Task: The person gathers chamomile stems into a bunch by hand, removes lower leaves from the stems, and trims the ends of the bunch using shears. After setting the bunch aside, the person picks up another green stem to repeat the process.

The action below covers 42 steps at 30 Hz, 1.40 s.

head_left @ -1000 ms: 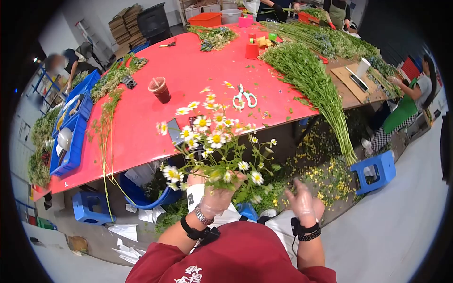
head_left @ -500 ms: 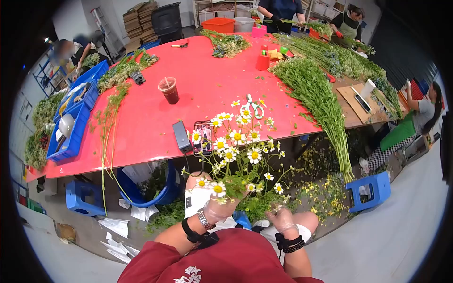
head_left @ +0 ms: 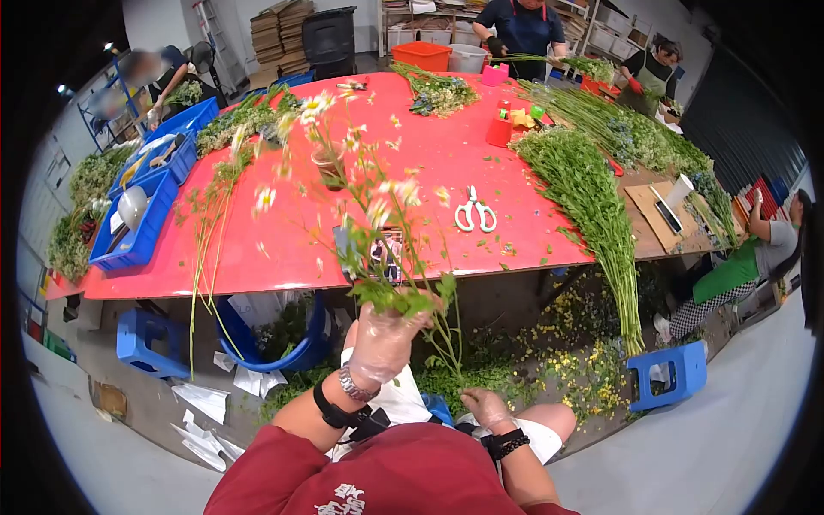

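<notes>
My left hand (head_left: 386, 342), in a clear thin glove, is closed round a bunch of daisies (head_left: 378, 210) with white petals and yellow centres. The flower heads lean left above the table's near edge and are blurred by motion. Green stems hang down to the right of that hand. Lower, over my lap, my right hand (head_left: 487, 408) has its fingers curled together, apart from the bunch; whether anything small is in them is hidden. A phone (head_left: 388, 254) behind the stems is partly covered. White-handled scissors (head_left: 475, 213) lie on the red table (head_left: 429, 154).
A cup (head_left: 329, 165) stands behind the flowers. Long green stems (head_left: 592, 206) overhang the table's right side above a blue stool (head_left: 668, 376). Blue crates (head_left: 137, 227) line the left edge; a blue tub (head_left: 300, 350) is below. Cut greenery covers the floor. Several people work around the table.
My left hand has risen, and the daisies have swung up and left, uncovering the scissors. My right hand has moved slightly down and left. The camera view has shifted a little.
</notes>
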Tool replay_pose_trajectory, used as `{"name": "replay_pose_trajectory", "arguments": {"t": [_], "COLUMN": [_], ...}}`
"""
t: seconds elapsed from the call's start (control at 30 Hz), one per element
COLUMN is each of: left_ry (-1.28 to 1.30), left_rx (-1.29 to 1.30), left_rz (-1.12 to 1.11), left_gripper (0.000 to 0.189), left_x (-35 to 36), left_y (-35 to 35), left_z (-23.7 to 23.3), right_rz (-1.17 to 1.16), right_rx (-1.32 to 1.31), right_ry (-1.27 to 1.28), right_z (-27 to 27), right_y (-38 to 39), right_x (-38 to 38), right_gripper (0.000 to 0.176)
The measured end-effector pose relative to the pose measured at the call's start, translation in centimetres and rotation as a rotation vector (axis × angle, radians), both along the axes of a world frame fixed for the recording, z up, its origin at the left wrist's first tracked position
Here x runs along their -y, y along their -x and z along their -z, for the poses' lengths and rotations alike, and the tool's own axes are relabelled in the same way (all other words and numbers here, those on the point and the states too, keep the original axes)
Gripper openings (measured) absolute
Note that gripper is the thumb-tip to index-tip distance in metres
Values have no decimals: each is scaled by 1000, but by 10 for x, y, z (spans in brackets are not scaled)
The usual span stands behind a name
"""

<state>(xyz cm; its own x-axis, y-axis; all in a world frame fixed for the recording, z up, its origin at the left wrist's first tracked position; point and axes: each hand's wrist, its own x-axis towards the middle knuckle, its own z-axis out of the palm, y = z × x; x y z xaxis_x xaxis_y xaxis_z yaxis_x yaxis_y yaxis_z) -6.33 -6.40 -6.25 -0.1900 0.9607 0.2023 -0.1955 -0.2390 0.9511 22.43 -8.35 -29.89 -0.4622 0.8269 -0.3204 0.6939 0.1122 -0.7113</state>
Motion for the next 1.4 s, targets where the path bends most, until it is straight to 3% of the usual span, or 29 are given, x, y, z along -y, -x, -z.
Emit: {"name": "replay_pose_trajectory", "arguments": {"t": [0.13, 0.2, 0.23, 0.27, 0.37, 0.47, 0.5, 0.53, 0.57, 0.63, 0.67, 0.73, 0.77, 0.8, 0.83, 0.87, 0.9, 0.93, 0.97, 1.0, 1.03, 1.07, 1.1, 1.13, 1.17, 1.2, 1.27, 1.33, 1.4], "left_ry": [-16, -105, -229, -233, -292, -103, -39, -26, 30, 186, 98, -24, 51, 26, -24, -33, 53, 95, -18, 99, 170, 332, 85, 709, 795, 788, 443, 306, 404], "left_rx": [155, 253, 306, 307, 273, 239, 236, 49, 75, -300, -513, -288, -451, -486, 147, -281, -487, -150, -329, -314, -107, -367, -538, -1073, -1399, -1399, -1143, -1033, -1011], "left_rz": [-61, -158, -157, -165, -376, -482, -414, -300, -111, 4, 62, 1, -40, -78, -237, -344, -435, -514, -686, -691, -746, -909, -1011, -1144, -1394, -1402, -1029, -1053, -1003], "left_gripper": [25, 26, 41, 41, 50, 50, 49, 46, 49, 59, 56, 28, 19, 16, 14, 12, 13, 19, 24, 26, 25, 39, 59, 66, 61, 61, 57, 55, 49], "left_x": [-9, -9, -9, -8, -3, -1, 2, 3, 7, 19, 21, 13, 12, 4, -3, -8, -10, -5, -7, -3, 5, 12, 20, 41, 54, 64, 94, 115, 130], "left_y": [10, 9, 9, 11, 26, 38, 33, 34, 25, -6, -10, -14, -3, 18, 23, 65, 108, 119, 166, 237, 280, 381, 427, 406, 391, 376, 350, 326, 265], "left_z": [-6, -11, -11, -11, -11, 14, 20, 45, 70, 93, 90, 86, 55, 65, 63, 62, 67, 37, 55, 69, 63, 108, 137, 89, 85, 78, 73, 122, 128], "right_rz": [64, 139, 217, 209, 215, 205, 219, 232, 187, 138, 110, -57, -71, -85, -106, -90, 2, 90, 137, 287, 380, 481, 576, 656, 703, 761, 846, 869, 824], "right_rx": [-147, -207, -268, -267, -336, -357, -367, -376, -375, -431, -475, -552, -594, -634, -584, -494, -447, -404, -301, -222, -108, 16, 142, 291, 353, 466, 707, 855, 897], "right_ry": [-169, -107, -43, -44, -196, -287, -265, -242, -334, -368, -402, -550, -576, -604, -556, -428, -427, -425, -696, -648, -747, -855, -858, -929, -940, -920, -841, -660, -477], "right_z": [-11, -17, -19, -17, -13, -28, -33, -41, -57, -108, -131, -159, -175, -185, -185, -183, -176, -164, -143, -145, -142, -147, -159, -163, -173, -172, -177, -177, -182], "right_y": [15, 21, 23, 24, 28, 37, 42, 48, 57, 86, 99, 114, 118, 117, 107, 93, 77, 59, 35, 9, -21, -51, -78, -105, -127, -151, -182, -205, -224], "right_x": [-3, -3, -4, -6, -10, -14, -17, -20, -24, -28, -28, -32, -32, -34, -39, -45, -52, -63, -82, -95, -114, -128, -140, -153, -163, -176, -194, -210, -220], "right_gripper": [25, 23, 21, 21, 18, 16, 15, 15, 16, 19, 21, 27, 29, 31, 34, 36, 37, 39, 42, 46, 53, 59, 69, 79, 86, 90, 107, 121, 132]}}
